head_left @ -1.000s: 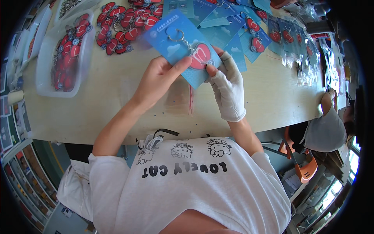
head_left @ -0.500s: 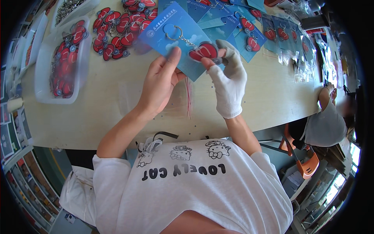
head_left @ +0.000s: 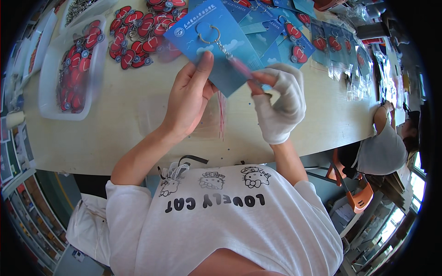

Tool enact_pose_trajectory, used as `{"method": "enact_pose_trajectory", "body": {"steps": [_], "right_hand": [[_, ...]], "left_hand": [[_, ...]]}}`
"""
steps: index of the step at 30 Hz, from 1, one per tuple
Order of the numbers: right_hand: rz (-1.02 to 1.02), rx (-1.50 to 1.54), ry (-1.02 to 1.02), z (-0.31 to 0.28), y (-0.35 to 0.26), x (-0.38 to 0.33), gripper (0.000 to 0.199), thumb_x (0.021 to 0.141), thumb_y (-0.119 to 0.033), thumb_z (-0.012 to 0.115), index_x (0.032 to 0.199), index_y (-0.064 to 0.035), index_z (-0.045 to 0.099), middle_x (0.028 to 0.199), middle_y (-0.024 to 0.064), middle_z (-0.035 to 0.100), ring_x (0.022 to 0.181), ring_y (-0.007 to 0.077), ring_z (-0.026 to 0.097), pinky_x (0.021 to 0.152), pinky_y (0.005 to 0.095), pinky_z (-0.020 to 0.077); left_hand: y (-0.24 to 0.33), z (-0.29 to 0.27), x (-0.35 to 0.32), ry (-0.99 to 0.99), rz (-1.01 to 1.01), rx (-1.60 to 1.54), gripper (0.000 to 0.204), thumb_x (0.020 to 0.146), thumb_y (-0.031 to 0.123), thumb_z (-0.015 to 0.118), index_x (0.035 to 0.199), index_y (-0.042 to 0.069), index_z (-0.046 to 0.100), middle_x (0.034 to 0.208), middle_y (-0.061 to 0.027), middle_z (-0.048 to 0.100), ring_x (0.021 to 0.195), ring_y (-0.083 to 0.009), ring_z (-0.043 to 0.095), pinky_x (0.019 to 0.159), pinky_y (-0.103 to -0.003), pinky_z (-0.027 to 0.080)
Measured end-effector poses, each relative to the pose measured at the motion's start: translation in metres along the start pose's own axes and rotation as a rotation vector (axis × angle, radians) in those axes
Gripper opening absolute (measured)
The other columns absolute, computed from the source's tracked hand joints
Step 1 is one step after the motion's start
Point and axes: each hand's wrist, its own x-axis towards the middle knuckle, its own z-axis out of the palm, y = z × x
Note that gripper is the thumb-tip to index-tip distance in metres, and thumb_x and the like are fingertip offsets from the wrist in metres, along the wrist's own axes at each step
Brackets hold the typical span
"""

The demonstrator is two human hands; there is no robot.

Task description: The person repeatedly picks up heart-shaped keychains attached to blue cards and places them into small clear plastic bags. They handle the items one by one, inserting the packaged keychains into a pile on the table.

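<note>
My bare left hand point(head_left: 191, 96) grips the lower left edge of a blue backing card point(head_left: 232, 39), thumb on top. A keychain hangs across the card: its metal ring point(head_left: 209, 35) sits at the card's round notch, and a short chain runs down to the red charm point(head_left: 240, 68). My right hand point(head_left: 282, 99), in a white glove with bare fingertips, pinches the charm's lower end. The charm is seen nearly edge-on and is blurred. Several thin red strands point(head_left: 222, 117) lie on the table below the card.
A clear plastic box point(head_left: 46, 99) of red keychains stands at left, beside a loose pile of red keychains point(head_left: 138, 39). Blue cards point(head_left: 271, 27) lie at the back, with bagged carded keychains point(head_left: 336, 43) to the right. Another person point(head_left: 382, 145) sits at far right.
My right hand has moved slightly right and down, turning the charm from face-up to nearly edge-on and drawing the chain straighter. My left hand keeps its hold on the card.
</note>
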Motion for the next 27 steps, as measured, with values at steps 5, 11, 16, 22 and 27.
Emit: {"method": "enact_pose_trajectory", "body": {"steps": [5,11,16,22,27], "right_hand": [[0.805,0.72,0.041,0.017,-0.016,-0.004,0.026,0.083,-0.001,0.06,0.109,0.0019,0.057,0.087,0.0049,0.065,0.075,0.0061,0.058,0.061,0.0174,0.0424],[0.754,0.6,0.098,0.027,-0.01,-0.009,0.031,0.083,-0.004,0.063,0.112,0.0004,0.052,0.082,0.0015,0.061,0.073,0.0064,0.055,0.064,0.0185,0.0422],[0.851,0.654,-0.158,0.022,0.002,-0.013,0.021,0.087,-0.014,0.062,0.103,-0.0023,0.055,0.084,0.0006,0.059,0.073,0.0063,0.054,0.065,0.0203,0.0417],[0.765,0.798,0.132,0.025,0.018,-0.017,0.014,0.09,-0.017,0.062,0.093,-0.0028,0.061,0.081,0.0014,0.063,0.071,0.007,0.055,0.067,0.0225,0.0409],[0.779,0.717,0.084,0.01,0.038,-0.023,0.016,0.09,-0.018,0.062,0.094,-0.0031,0.061,0.081,0.0009,0.061,0.071,0.008,0.054,0.07,0.0215,0.04]], "left_hand": [[-0.009,0.014,-0.001,0.054,0.143,-0.008,0.033,0.101,0.029,0.043,0.116,0.002,0.053,0.114,-0.0095,0.061,0.103,-0.0167,0.061,0.09,-0.035,0.049],[-0.016,0.005,0.002,0.079,0.129,0.12,0.021,0.094,0.012,0.059,0.11,-0.002,0.057,0.103,-0.0066,0.065,0.094,-0.0097,0.06,0.085,-0.027,0.048],[-0.014,0.008,0.002,0.055,0.176,0.081,0.02,0.093,0.01,0.06,0.109,-0.002,0.056,0.103,-0.0049,0.064,0.093,-0.0076,0.059,0.083,-0.025,0.047],[0.017,-0.03,-0.005,-0.04,0.502,1.394,0.05,0.078,0.024,0.076,0.116,0.003,0.051,0.113,-0.0099,0.054,0.108,-0.0259,0.052,0.092,-0.037,0.04],[0.02,-0.068,-0.027,-0.171,0.234,1.795,0.056,0.067,0.022,0.08,0.114,0.009,0.052,0.1,-0.0065,0.054,0.102,-0.0252,0.049,0.092,-0.038,0.036]]}}
